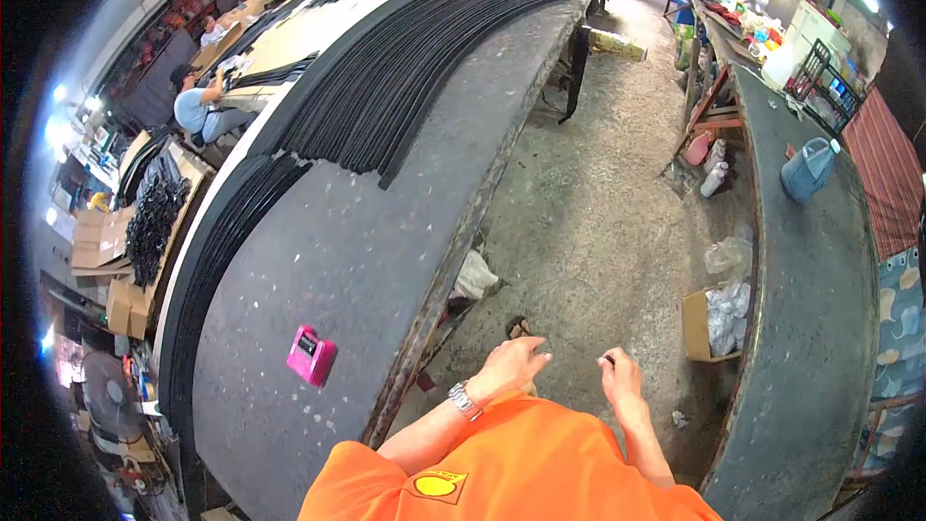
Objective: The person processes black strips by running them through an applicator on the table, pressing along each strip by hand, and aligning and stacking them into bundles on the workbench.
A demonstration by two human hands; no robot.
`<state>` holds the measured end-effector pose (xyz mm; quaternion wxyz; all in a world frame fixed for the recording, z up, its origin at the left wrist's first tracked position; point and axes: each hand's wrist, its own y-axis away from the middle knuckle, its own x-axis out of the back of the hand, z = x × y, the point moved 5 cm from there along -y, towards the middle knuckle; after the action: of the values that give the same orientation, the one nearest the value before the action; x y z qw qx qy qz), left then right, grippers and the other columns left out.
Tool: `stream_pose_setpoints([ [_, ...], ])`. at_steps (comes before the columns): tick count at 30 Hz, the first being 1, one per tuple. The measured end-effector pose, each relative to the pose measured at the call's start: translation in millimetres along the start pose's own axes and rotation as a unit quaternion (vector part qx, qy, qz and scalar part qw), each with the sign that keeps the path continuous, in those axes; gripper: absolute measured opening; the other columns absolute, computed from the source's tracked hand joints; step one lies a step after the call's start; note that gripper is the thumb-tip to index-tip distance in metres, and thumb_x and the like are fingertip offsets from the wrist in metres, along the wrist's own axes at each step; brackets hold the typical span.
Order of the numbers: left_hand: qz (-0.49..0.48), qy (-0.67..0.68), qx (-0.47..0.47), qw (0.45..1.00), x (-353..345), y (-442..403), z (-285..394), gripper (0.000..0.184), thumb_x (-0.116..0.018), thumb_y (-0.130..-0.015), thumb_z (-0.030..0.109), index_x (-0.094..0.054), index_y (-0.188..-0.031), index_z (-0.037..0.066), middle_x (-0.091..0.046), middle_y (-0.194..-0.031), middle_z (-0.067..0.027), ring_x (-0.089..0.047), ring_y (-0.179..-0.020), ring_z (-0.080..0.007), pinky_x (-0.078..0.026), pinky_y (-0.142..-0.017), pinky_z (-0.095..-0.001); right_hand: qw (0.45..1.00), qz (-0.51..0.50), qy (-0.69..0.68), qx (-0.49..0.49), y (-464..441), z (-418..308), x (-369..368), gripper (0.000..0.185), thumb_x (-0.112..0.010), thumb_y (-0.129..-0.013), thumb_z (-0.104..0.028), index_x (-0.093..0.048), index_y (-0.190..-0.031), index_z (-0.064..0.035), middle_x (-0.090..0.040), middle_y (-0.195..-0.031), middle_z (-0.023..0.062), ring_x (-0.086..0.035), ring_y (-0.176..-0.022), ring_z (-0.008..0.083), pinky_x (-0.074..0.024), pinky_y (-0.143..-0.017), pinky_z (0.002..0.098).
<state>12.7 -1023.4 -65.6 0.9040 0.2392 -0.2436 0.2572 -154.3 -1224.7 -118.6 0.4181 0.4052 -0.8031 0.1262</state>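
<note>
Box (312, 356), pink, on tabletop (260, 425), left of left grip (511, 367)

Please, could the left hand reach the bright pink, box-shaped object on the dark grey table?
Probably yes: the left hand is beside the dark grey table, and nothing visible blocks the way to the bright pink, box-shaped object.

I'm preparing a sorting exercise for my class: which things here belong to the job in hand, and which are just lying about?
Probably the job:
black strips, laid in rows
table under them

Probably just lying about:
blue jug
carton on the right
pink device, though its use is unclear
</note>
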Motion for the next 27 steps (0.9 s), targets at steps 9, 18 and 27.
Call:
stream_pose_setpoints([
  [9,-0.107,0.173,-0.038,0.978,11,-167,30,0.044,-0.065,-0.100,0.033,-0.068,-0.124,-0.004,-0.076,-0.106,-0.0176,-0.074,-0.097,-0.0259,-0.056,-0.087,-0.0375,0.999,0.034,-0.020,0.004,-128,-47,64,0.017,-0.065,-0.096,-0.019,-0.066,-0.097,-0.0025,-0.070,-0.090,0.0204,-0.069,-0.086,0.0388,-0.0522,-0.077,0.0452],
  [18,-0.215,0.528,0.124,0.812,26,-249,43,0.035,-0.065,-0.104,0.035,-0.067,-0.123,0.006,-0.073,-0.110,-0.0024,-0.068,-0.102,-0.0132,-0.053,-0.087,-0.0278,0.974,0.083,-0.092,0.192,-230,-123,67,0.010,-0.063,-0.092,-0.003,-0.069,-0.101,-0.0021,-0.071,-0.102,0.0180,-0.069,-0.095,0.0374,-0.0551,-0.084,0.0442],
  [27,-0.080,0.562,0.151,0.809,71,-350,55,0.021,-0.072,-0.100,0.024,-0.070,-0.109,0.006,-0.072,-0.096,-0.0017,-0.055,-0.069,-0.0071,-0.044,-0.060,-0.0224,0.947,0.012,-0.143,0.287,-353,-121,81,0.026,-0.063,-0.089,0.001,-0.070,-0.112,-0.0072,-0.072,-0.107,0.0145,-0.069,-0.102,0.0362,-0.0559,-0.087,0.0449],
])
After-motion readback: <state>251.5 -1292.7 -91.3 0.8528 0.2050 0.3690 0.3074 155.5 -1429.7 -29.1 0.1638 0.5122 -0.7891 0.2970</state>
